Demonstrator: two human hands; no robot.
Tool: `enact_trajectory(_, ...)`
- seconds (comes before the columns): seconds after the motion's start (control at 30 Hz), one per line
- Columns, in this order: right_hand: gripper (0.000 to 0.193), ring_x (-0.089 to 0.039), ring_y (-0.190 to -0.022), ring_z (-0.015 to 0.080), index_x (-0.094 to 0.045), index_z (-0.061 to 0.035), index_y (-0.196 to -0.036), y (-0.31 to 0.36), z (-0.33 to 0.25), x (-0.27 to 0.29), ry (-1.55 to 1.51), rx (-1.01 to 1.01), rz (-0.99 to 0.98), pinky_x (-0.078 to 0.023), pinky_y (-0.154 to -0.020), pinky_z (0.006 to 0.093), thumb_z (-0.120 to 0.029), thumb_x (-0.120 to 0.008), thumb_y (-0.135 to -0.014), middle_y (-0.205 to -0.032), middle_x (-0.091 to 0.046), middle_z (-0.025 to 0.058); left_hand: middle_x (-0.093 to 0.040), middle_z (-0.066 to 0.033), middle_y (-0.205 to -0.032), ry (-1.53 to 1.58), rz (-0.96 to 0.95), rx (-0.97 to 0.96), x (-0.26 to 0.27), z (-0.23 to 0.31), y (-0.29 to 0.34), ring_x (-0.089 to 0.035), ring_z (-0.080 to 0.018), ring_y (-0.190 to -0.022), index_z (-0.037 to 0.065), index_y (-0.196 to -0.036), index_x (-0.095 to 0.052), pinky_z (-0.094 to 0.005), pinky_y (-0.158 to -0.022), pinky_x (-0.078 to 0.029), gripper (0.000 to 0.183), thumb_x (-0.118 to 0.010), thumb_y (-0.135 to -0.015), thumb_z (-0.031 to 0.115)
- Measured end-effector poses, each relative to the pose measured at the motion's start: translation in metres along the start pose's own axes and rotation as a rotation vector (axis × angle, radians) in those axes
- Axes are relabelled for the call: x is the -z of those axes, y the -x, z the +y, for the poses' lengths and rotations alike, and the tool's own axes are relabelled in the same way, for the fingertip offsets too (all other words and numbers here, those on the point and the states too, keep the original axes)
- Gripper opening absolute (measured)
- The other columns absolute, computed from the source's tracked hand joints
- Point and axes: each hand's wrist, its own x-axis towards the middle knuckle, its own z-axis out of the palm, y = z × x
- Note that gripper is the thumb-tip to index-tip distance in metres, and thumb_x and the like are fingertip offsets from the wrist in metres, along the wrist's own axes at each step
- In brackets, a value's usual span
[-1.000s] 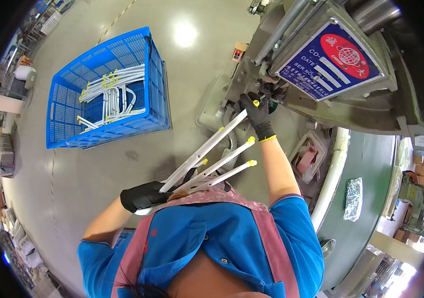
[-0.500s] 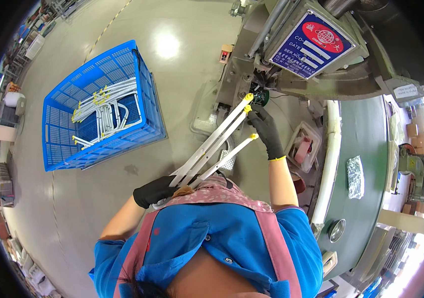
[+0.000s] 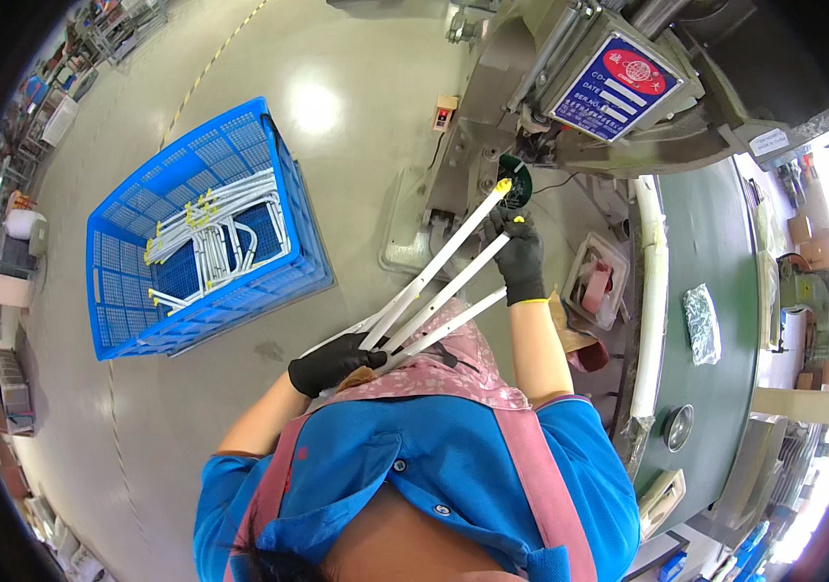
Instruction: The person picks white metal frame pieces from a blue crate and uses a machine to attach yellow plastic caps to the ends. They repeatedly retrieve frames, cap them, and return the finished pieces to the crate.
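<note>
Black gloves cover both hands. My left hand (image 3: 337, 363) is closed round the lower part of several white metal tubes (image 3: 434, 306), which fan out up and to the right in front of the apron. My right hand (image 3: 519, 260) is at the upper end of the middle tube, fingers bent round it; a yellow end piece (image 3: 518, 221) shows at the fingertips. The longest tube ends in a yellow tip (image 3: 503, 186) beside a dark green round container (image 3: 516, 180). The lowest tube's end meets the right glove, with no yellow visible there.
A blue plastic crate (image 3: 303, 223) at the left holds several white tubes with yellow ends. A large grey machine (image 3: 618, 82) with a blue plate stands ahead right. A bin (image 3: 597, 279) with a pink thing sits low right, next to a green-topped bench (image 3: 700, 233).
The tubes have spread further apart at their upper ends. My right hand has moved slightly down, and the lowest tube's yellow tip no longer shows. The view has shifted a little.
</note>
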Motion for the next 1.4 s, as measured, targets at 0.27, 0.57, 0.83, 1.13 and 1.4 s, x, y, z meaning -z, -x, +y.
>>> enact_trajectory(0.27, 0.011, -0.062, -0.079, 0.0238, -0.054, -0.0052, -0.094, 0.007, -0.005, -0.013, 0.358, -0.017, 0.062, -0.054, -0.074, 0.0334, -0.010, -0.050, -0.085, -0.090, -0.059, 0.0098, -0.056, -0.0108, -0.123, 0.049, 0.036, -0.115, 0.006, -0.001, 0.002, -0.050, -0.0165, -0.109, -0.002, -0.129, -0.050, -0.0272, -0.096, -0.035, 0.054, -0.063, -0.087, 0.029)
enact_trajectory(0.57, 0.032, -0.063, -0.077, 0.0176, -0.055, -0.0044, -0.115, 0.007, -0.002, -0.020, 0.886, 0.070, 0.232, -0.055, -0.071, 0.0310, -0.023, -0.060, -0.089, -0.092, -0.062, 0.0077, -0.063, -0.0103, -0.104, -0.013, 0.068, -0.099, 0.003, -0.003, 0.000, -0.054, -0.0161, -0.093, -0.001, -0.120, -0.055, -0.0278, -0.086, -0.041, 0.048, -0.057, -0.089, 0.035)
enact_trajectory(0.83, 0.025, -0.053, -0.070, 0.0058, -0.066, -0.0026, -0.103, 0.011, -0.013, -0.041, 1.191, 0.247, 0.271, -0.044, -0.064, 0.0200, -0.020, -0.064, -0.086, -0.080, -0.060, -0.0027, -0.064, -0.0096, -0.104, -0.197, 0.074, -0.028, -0.007, 0.030, 0.020, -0.056, -0.0158, -0.091, -0.001, -0.118, -0.058, -0.0281, -0.084, -0.042, 0.045, -0.056, -0.091, 0.034)
enact_trajectory(1.13, 0.029, -0.052, -0.071, 0.0052, -0.067, 0.0007, -0.104, 0.006, -0.027, -0.102, 1.366, 0.413, 0.162, -0.041, -0.064, 0.0210, -0.021, -0.065, -0.085, -0.079, -0.062, -0.0033, -0.065, -0.0090, -0.095, -0.038, 0.087, -0.162, -0.025, 0.056, 0.041, -0.058, -0.0166, -0.083, -0.001, -0.114, -0.060, -0.0284, -0.078, -0.044, 0.041, -0.054, -0.091, 0.033)
enact_trajectory(1.4, 0.026, -0.051, -0.072, 0.0036, -0.066, 0.0004, -0.106, -0.017, -0.020, -0.092, 1.188, 0.478, 0.090, -0.041, -0.064, 0.0192, -0.017, -0.064, -0.087, -0.084, -0.062, -0.0044, -0.065, -0.0091, -0.089, 0.166, 0.041, -0.247, -0.019, 0.037, 0.023, -0.060, -0.0158, -0.078, -0.001, -0.111, -0.056, -0.0294, -0.072, -0.048, 0.036, -0.054, -0.093, 0.031)
